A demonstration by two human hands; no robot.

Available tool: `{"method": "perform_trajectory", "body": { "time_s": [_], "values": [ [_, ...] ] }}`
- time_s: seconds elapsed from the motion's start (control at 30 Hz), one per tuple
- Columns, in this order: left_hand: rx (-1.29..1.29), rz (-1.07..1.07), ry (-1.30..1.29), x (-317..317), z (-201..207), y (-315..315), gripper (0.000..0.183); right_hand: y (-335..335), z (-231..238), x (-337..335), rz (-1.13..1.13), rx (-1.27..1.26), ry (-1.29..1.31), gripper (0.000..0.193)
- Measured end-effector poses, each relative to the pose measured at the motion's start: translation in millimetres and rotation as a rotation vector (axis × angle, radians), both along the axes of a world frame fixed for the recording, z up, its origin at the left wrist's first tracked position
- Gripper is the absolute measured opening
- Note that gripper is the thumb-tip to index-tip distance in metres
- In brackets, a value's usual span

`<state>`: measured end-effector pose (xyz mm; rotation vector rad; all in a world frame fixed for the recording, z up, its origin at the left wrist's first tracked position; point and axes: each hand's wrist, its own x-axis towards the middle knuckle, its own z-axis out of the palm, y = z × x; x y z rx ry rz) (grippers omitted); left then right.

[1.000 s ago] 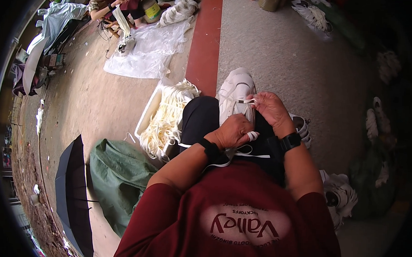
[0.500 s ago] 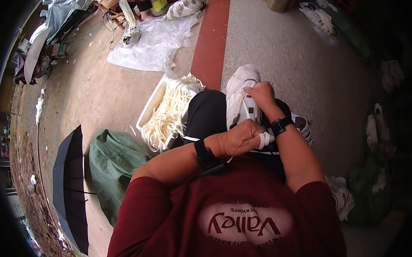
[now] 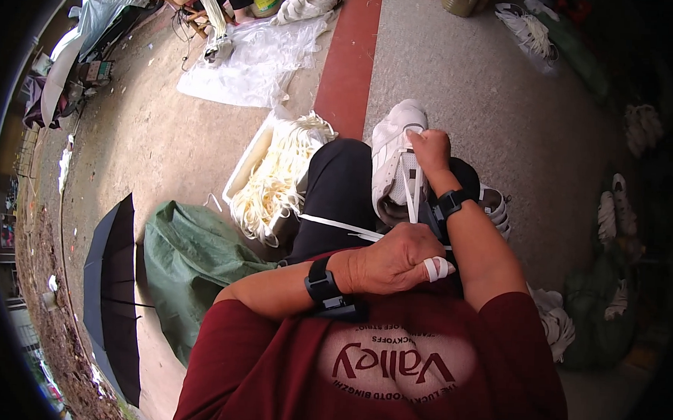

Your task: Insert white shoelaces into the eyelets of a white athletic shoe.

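Note:
A white sneaker lies in front of me by my knees, toe pointing away. My right hand is closed at its far right side, thumb pressed near the front of the lacing. White shoelaces run tight from the sneaker's eyelets back to my left hand. That hand is closed on the lace close to my belly, and a white wrap circles one of its fingers. Another lace stretches leftward across my dark trouser leg. The grip points themselves are partly hidden by my fingers.
A white box heaped with cream laces stands left of my knee. Nearer are a green sack and a black umbrella. More shoes lie by my right leg. Ahead, another person sits by a clear plastic sheet.
My left hand has drawn back toward my belly, stretching the laces out of the sneaker. My right hand stays at the sneaker's front. The view has shifted slightly.

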<state>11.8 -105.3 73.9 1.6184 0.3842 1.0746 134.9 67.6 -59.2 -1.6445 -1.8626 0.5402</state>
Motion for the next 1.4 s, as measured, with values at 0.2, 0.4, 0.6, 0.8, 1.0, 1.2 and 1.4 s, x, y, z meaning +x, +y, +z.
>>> {"method": "perform_trajectory", "body": {
  "time_s": [0.2,0.4,0.6,0.8,1.0,1.2,1.4],
  "values": [
    [0.281,0.087,0.051,-3.8,7.6,15.2,0.026,-0.3,2.2,0.5,-0.079,0.003,0.033,0.042],
    [0.317,0.104,0.049,-0.4,8.8,17.9,0.028,-25.6,29.3,14.4,0.259,-0.051,0.172,0.017],
    [0.229,0.044,0.071,1.6,6.5,16.8,0.025,-52.7,46.1,19.0,0.446,0.129,0.053,0.031],
    [0.217,0.059,0.078,4.5,6.0,15.7,0.021,-50.2,21.9,13.1,0.381,0.210,-0.012,0.028],
    [0.171,0.053,0.114,-3.4,3.8,16.9,0.022,-41.9,23.4,0.1,0.484,0.339,0.271,0.017],
    [-0.104,0.332,-0.089,-58.2,-9.7,38.8,0.036,-25.0,20.2,12.8,0.276,-0.274,1.140,0.040],
    [-0.774,0.337,-1.009,-166.4,-64.9,20.4,0.045,-39.7,31.8,42.2,0.241,-0.204,1.192,0.041]
  ]
}}
